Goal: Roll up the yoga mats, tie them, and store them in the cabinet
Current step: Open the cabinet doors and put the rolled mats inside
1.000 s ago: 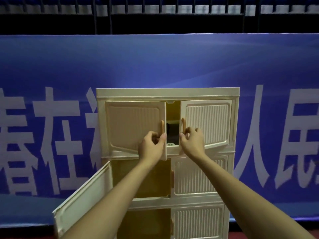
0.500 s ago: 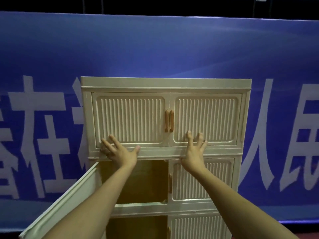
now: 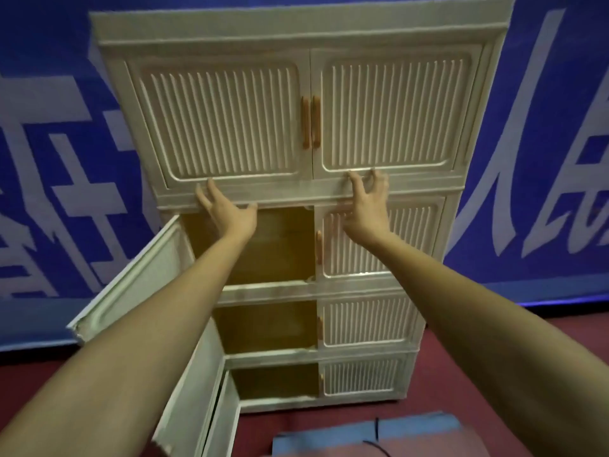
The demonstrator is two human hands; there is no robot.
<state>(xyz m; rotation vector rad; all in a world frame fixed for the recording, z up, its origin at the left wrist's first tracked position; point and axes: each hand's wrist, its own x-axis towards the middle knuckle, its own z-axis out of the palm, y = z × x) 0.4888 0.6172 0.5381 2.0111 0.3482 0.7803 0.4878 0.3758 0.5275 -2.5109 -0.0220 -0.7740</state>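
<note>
**A:** What fills the view?

**B:** A blue banner point(image 3: 66, 143) with large white characters runs across the back. In front of it stands a tall cream cabinet point(image 3: 296, 31) with ribbed doors, four tiers high, on a dark red floor point(image 3: 428, 390).

**A:** Are the doors open or closed?

**B:** The two top doors point(image 3: 227, 117) are closed, their orange handles point(image 3: 311, 122) side by side at the centre. In the three tiers below, the right-hand doors are closed and the left-hand compartments stand open, showing yellowish insides. The open left door point(image 3: 131, 282) of the second tier swings out toward the viewer; two more open doors hang below it at the lower left.

**A:** Where is the mat?

**B:** At the bottom edge, on the floor in front of the cabinet, lies a blue mat point(image 3: 362, 433) with a thin dark cord across it. Only part of it shows, so I cannot tell whether it is rolled.

**A:** And the hands?

**B:** Both bare arms reach up from the bottom corners. The left hand point(image 3: 227, 211) has its fingers spread and straight, fingertips against the ledge under the top left door, holding nothing. The right hand point(image 3: 364, 206) is at the lower edge of the top right door, fingers bent like a claw with the tips on the door's rim; it grips nothing.
</note>
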